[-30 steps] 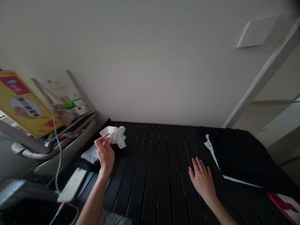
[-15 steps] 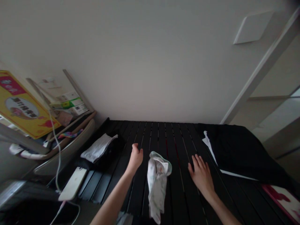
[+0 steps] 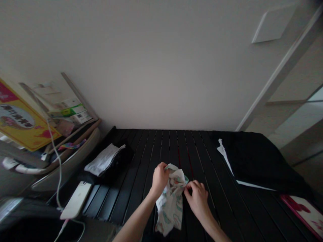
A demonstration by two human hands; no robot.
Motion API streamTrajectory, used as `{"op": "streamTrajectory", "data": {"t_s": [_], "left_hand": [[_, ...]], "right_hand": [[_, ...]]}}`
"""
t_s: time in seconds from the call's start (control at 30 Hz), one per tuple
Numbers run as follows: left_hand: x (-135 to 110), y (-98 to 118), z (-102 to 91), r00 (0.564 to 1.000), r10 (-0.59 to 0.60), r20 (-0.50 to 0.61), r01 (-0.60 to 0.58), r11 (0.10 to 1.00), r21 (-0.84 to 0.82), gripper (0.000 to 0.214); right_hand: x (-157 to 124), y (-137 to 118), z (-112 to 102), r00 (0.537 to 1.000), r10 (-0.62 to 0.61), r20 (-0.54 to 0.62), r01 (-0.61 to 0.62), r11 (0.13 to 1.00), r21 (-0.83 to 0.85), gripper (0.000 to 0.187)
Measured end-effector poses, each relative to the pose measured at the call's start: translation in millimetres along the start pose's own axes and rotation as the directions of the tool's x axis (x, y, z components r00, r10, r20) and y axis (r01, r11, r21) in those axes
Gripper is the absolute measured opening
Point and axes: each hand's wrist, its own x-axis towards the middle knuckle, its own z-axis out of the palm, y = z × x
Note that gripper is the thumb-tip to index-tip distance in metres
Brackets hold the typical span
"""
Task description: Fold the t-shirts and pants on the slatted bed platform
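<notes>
A small white printed cloth garment with a green-trimmed edge lies loosely bunched on the black slatted table. My left hand is closed, pinching the garment's upper left edge. On the other side, my right hand pinches the trimmed edge at the upper right between thumb and fingers. The fabric hangs in folds between the hands and toward the near side. Its exact kind is hard to make out.
At left lie folded grey and black cloths and a white phone on a cable. A cart holds a yellow box. To the right are a folded black cloth and a red-edged item. A wall rises behind.
Both hands have moved inward and taken hold of the garment's upper edges, left and right. The garment is now spread wider and shows more of its print.
</notes>
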Motion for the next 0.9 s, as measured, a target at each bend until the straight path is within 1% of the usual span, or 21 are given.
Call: {"op": "streamTrajectory", "data": {"t_s": [0.1, 0.17, 0.2, 0.27, 0.3, 0.37, 0.43, 0.47, 0.5, 0.53, 0.57, 0.6, 0.63, 0.67, 0.7, 0.73, 0.77, 0.8, 0.83, 0.87, 0.9], "left_hand": [[-4, 10, -16.2, 0.999, 0.049, -0.015, -0.051, 0.973, -0.226, 0.010], [-11, 21, -27.4, 0.998, 0.065, -0.011, -0.065, 0.930, -0.362, 0.009], [-14, 27, -32.7, 0.997, 0.078, -0.008, -0.074, 0.907, -0.415, 0.009], [-21, 34, -43.0, 0.993, 0.116, -0.017, -0.110, 0.872, -0.477, 0.010], [-23, 36, -48.3, 0.990, 0.136, -0.034, -0.135, 0.867, -0.479, 0.010], [-26, 34, -60.7, 0.985, 0.149, -0.085, -0.172, 0.888, -0.426, 0.011], [-27, 28, -76.2, 0.985, 0.150, -0.091, -0.172, 0.923, -0.345, 0.012], [-28, 25, -85.1, 0.986, 0.157, -0.049, -0.165, 0.936, -0.312, 0.013], [-30, 22, -94.8, 0.985, 0.169, 0.027, -0.155, 0.947, -0.282, 0.015], [-32, 21, -105.0, 0.974, 0.184, 0.134, -0.146, 0.957, -0.252, 0.019], [-35, 20, -115.6, 0.945, 0.193, 0.264, -0.139, 0.967, -0.212, 0.024], [-39, 20, -126.3, 0.895, 0.190, 0.404, -0.134, 0.978, -0.162, 0.029], [-43, 21, -136.9, 0.824, 0.171, 0.540, -0.132, 0.985, -0.111, 0.032], [-47, 21, -147.0, 0.739, 0.143, 0.659, -0.127, 0.989, -0.072, 0.034], [-49, 21, -156.4, 0.645, 0.115, 0.755, -0.112, 0.992, -0.056, 0.034], [-51, 21, -164.5, 0.556, 0.102, 0.825, -0.084, 0.994, -0.066, 0.033], [-50, 20, -171.2, 0.493, 0.109, 0.863, -0.054, 0.994, -0.095, 0.033], [-46, 19, -176.0, 0.473, 0.132, 0.871, -0.033, 0.991, -0.132, 0.034], [-39, 18, -178.6, 0.500, 0.160, 0.851, -0.034, 0.986, -0.166, 0.034], [-29, 17, -178.9, 0.572, 0.188, 0.798, -0.062, 0.981, -0.186, 0.033], [-17, 17, -176.8, 0.678, 0.211, 0.704, -0.110, 0.976, -0.186, 0.030]], "right_hand": [[9, 5, -1, 0.999, 0.019, -0.026, -0.012, 0.970, 0.242, 0.021], [12, 1, -2, 0.999, 0.034, -0.035, -0.020, 0.934, 0.356, 0.035], [13, -3, -3, 1.000, 0.020, -0.012, -0.014, 0.917, 0.398, 0.039], [15, -10, -9, 0.995, -0.051, 0.082, 0.004, 0.869, 0.494, 0.034], [16, -12, -15, 0.987, -0.090, 0.136, 0.000, 0.832, 0.554, 0.029], [21, -11, -32, 0.968, -0.134, 0.213, -0.043, 0.746, 0.665, 0.029], [29, -5, -55, 0.963, -0.133, 0.232, -0.084, 0.674, 0.734, 0.031], [32, -2, -68, 0.963, -0.133, 0.233, -0.091, 0.653, 0.752, 0.030], [36, 0, -81, 0.963, -0.138, 0.232, -0.091, 0.644, 0.759, 0.029], [38, 2, -95, 0.958, -0.156, 0.240, -0.085, 0.646, 0.759, 0.028], [40, 2, -109, 0.946, -0.189, 0.265, -0.080, 0.654, 0.753, 0.028], [40, 1, -123, 0.921, -0.236, 0.309, -0.079, 0.666, 0.742, 0.029], [39, 0, -137, 0.882, -0.288, 0.374, -0.085, 0.681, 0.727, 0.030], [38, -1, -150, 0.825, -0.342, 0.450, -0.097, 0.699, 0.708, 0.033], [38, -3, -161, 0.754, -0.391, 0.527, -0.109, 0.717, 0.689, 0.035], [38, -3, -172, 0.678, -0.432, 0.595, -0.121, 0.732, 0.670, 0.038], [40, -4, -180, 0.612, -0.460, 0.643, -0.126, 0.746, 0.654, 0.040], [44, -3, -185, 0.572, -0.473, 0.670, -0.120, 0.760, 0.639, 0.040], [52, -2, -188, 0.574, -0.467, 0.673, -0.102, 0.774, 0.625, 0.040], [62, -1, -187, 0.621, -0.441, 0.647, -0.071, 0.791, 0.608, 0.040], [73, 0, -184, 0.705, -0.399, 0.586, -0.024, 0.813, 0.582, 0.038]]}}
